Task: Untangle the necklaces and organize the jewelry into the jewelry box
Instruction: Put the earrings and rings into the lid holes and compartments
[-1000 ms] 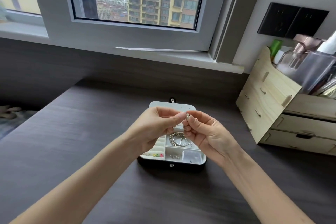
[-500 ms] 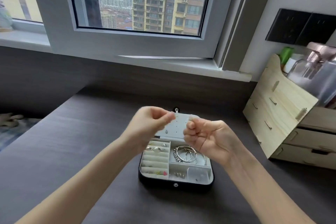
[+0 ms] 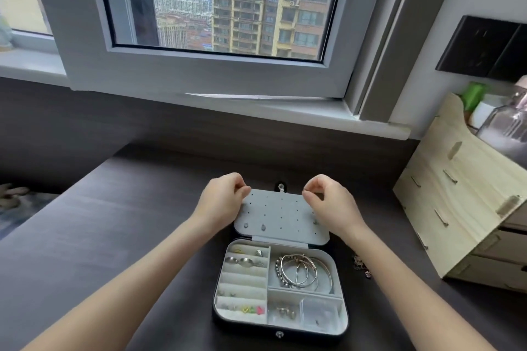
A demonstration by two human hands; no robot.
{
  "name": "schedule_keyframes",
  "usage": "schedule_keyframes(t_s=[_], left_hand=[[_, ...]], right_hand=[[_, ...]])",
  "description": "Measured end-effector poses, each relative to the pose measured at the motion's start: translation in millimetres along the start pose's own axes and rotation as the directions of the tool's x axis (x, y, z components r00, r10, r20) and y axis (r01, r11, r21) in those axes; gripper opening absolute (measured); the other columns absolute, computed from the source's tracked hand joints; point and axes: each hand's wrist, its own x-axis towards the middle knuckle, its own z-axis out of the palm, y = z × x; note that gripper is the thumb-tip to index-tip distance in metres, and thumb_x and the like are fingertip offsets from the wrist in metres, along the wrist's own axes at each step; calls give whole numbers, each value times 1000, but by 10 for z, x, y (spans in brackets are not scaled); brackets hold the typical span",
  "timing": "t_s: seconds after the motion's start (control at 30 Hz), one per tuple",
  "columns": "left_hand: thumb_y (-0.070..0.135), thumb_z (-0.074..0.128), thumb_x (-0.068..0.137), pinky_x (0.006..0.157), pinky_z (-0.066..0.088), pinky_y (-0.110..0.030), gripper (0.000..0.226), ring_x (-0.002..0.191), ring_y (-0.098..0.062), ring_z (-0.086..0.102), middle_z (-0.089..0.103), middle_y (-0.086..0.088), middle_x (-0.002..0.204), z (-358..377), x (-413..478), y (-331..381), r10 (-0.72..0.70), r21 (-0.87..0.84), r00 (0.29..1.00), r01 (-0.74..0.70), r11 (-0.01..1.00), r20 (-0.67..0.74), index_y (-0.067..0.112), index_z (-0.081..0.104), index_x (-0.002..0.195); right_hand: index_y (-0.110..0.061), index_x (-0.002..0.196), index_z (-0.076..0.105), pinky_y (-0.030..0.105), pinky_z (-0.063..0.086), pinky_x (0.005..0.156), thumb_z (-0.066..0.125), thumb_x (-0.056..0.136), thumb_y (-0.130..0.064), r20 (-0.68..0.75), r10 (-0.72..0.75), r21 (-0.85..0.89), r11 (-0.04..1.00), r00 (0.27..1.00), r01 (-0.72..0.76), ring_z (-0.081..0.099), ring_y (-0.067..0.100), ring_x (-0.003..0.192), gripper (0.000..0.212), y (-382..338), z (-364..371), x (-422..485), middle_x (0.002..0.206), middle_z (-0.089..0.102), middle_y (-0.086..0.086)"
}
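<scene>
Your left hand [image 3: 225,202] and right hand [image 3: 332,205] each have their fingers curled, thumb and forefinger tips pinched together. Whether either one grips anything cannot be made out. They sit at the two far corners of the raised lid [image 3: 281,216], a grey panel dotted with holes, with a few studs low down on it. Just nearer you, between your forearms, the jewelry box [image 3: 279,333] lies open on the dark wood-grain bench [image 3: 114,222]. Bangles [image 3: 302,271] fill its upper right compartment and rings [image 3: 245,261] sit in the padded rows on the left. A bit of chain [image 3: 360,262] lies on the bench just right of the box, beside your right forearm. Further right stands a pale wooden drawer unit [image 3: 462,202] carrying a glass bottle [image 3: 507,122], below dark wall sockets [image 3: 484,48]. Beyond the bench, a window [image 3: 228,8] looks onto tower blocks.
</scene>
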Motion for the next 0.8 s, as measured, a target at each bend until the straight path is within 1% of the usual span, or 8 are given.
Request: schedule_keyframes(t_s=[0.07,0.13,0.17,0.23,0.3,0.4,0.5,0.8], left_hand=[[23,53,94,53,33,-12,18,67,-6,49,56,8,69,-20,4,8,-14,-57,1000,13,998,-21,15,58,79],[23,56,93,62,41,-17,19,73,-8,57,65,3,78,-68,23,21,-93,-248,995,83,965,-30,11,63,80],[22,57,93,69,45,-23,19,79,-12,62,69,0,83,-110,35,23,-141,-406,990,126,905,-7,10,65,81],[18,56,94,77,53,-28,18,86,-17,67,72,-7,92,-239,25,47,-198,-699,974,217,682,109,7,65,83],[18,57,92,76,57,-27,17,86,-18,70,72,-12,95,-378,-15,64,-177,-825,962,271,497,209,3,65,86],[20,60,88,73,57,-25,19,86,-18,71,73,-12,92,-501,-100,74,-129,-863,956,294,411,264,2,66,89],[24,63,81,74,57,-24,22,87,-18,71,74,-11,90,-528,-171,69,-84,-881,955,294,371,284,3,67,87],[25,66,73,73,57,-24,24,81,-17,71,73,-10,83,-571,-237,62,-38,-898,963,263,354,267,5,70,84]], right_hand=[[-19,91,62,26,42,80,55,91,-19,-4,14,17,1000,1000,-14,59,11,100,6,-9,25,25,94,64,-11],[-25,85,63,30,43,88,60,88,-21,-51,-45,123,991,998,51,59,11,102,6,-64,22,6,93,64,-17],[-28,81,64,35,41,94,64,86,-23,-86,-100,157,981,991,112,58,10,104,7,-108,20,-18,94,63,-21],[-32,77,67,35,29,100,69,82,-29,-129,-225,138,960,966,242,49,3,110,6,-231,21,-79,103,61,-24],[-34,75,70,28,18,97,73,78,-33,-157,-330,57,938,931,342,42,-2,113,5,-388,39,-133,112,58,-22],[-39,74,71,33,14,105,76,75,-36,-219,-403,-12,912,889,410,36,-5,113,6,-567,122,-147,116,55,-22],[-37,74,72,44,6,112,76,74,-33,-229,-427,-49,903,875,427,39,4,119,6,-640,202,-149,120,57,-16],[-39,73,71,38,10,109,74,76,-35,-202,-369,-91,929,907,358,34,-3,112,6,-714,145,-223,120,56,-18]])
